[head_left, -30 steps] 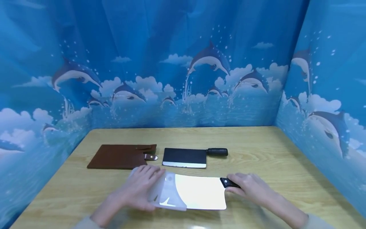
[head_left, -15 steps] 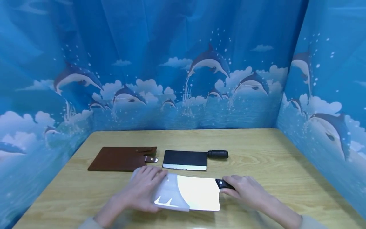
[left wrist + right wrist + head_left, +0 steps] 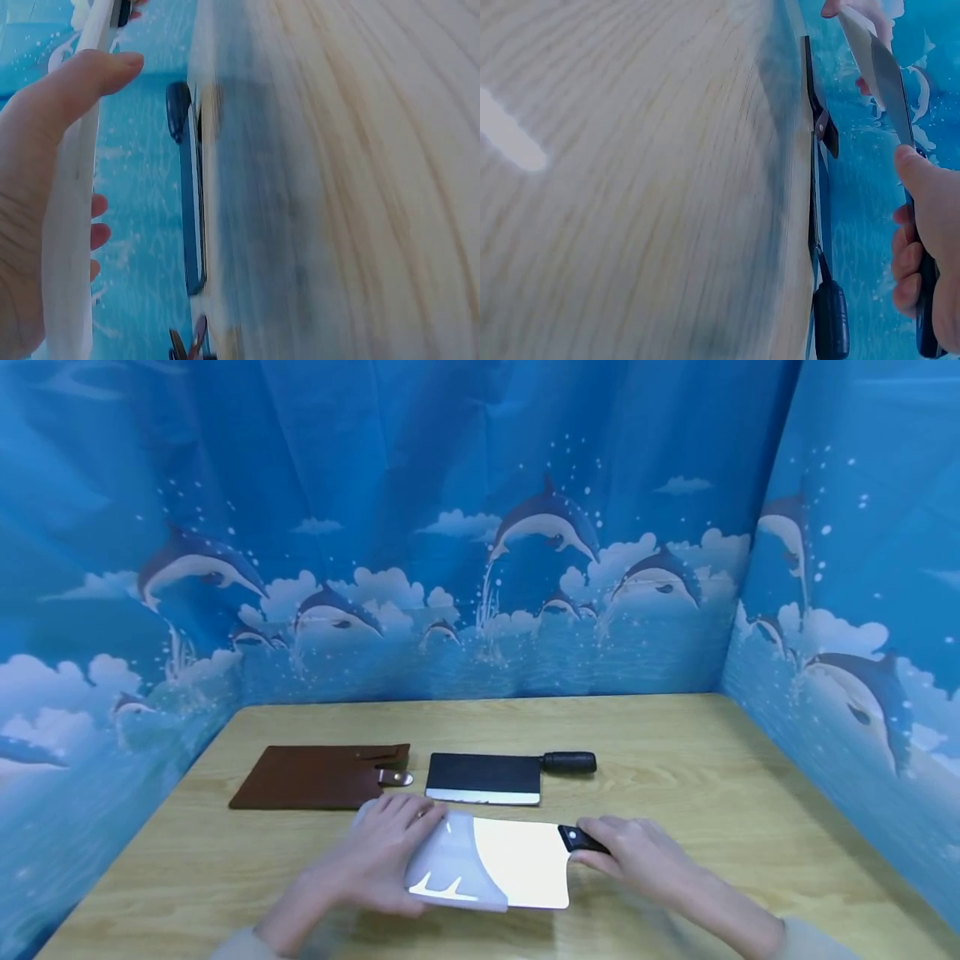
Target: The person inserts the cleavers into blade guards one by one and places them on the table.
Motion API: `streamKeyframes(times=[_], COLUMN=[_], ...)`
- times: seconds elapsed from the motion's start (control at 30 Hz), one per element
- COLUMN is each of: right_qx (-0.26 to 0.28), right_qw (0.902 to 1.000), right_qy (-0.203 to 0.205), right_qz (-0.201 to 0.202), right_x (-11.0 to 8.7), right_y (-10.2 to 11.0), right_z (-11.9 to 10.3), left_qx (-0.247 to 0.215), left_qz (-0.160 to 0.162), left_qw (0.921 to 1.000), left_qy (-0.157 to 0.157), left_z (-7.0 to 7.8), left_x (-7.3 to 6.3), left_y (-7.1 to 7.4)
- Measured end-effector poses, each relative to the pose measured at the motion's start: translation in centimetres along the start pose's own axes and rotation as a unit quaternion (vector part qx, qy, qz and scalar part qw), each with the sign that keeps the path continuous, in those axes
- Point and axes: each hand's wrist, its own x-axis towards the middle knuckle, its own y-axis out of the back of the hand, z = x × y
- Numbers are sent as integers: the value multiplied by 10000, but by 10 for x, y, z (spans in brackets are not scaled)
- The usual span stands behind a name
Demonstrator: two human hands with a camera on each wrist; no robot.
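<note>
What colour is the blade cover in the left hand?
Translucent, whitish; the blade cover shows best in the head view.

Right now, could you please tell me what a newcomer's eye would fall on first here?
Probably the glaring white cleaver blade, held above the table, its left part inside a translucent sheath gripped by the left fingers, its black handle in the right fingers. Behind it lie a dark cleaver and, further left, a brown cover. Blue dolphin-printed curtains fill the background.

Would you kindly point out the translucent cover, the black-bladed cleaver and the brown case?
Translucent cover (image 3: pixel 452 860), head view: its visible face.
Black-bladed cleaver (image 3: pixel 491 774), head view: the blade's dark face.
Brown case (image 3: pixel 311 777), head view: its flat body.
</note>
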Motion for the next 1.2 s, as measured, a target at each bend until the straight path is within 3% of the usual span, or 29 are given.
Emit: streamKeyframes(times=[0.23, 0.37, 0.6, 0.87, 1.03, 1.2], right_qx=[-106, -60, 107, 349, 589, 626], right_qw=[9999, 9996, 9988, 9954, 9922, 9906], right_qy=[-54, -220, -427, -757, -920, -1013], right_qz=[-32, -154, -214, -473, -593, -675], right_x=[12, 15, 20, 23, 28, 34], right_y=[-12, -17, -23, -22, -22, -24], right_z=[-11, -15, -15, -19, -20, -21], left_qx=[38, 164, 298, 371, 309, 134], left_qz=[-259, -366, -168, -180, -21, -96], left_qw=[9993, 9989, 9992, 9988, 9993, 9998], left_qy=[-260, -236, -195, -279, -207, -133], left_z=[16, 22, 22, 21, 15, 4], left_x=[17, 22, 21, 13, 11, 8], left_y=[-7, -11, -8, -9, -9, -6])
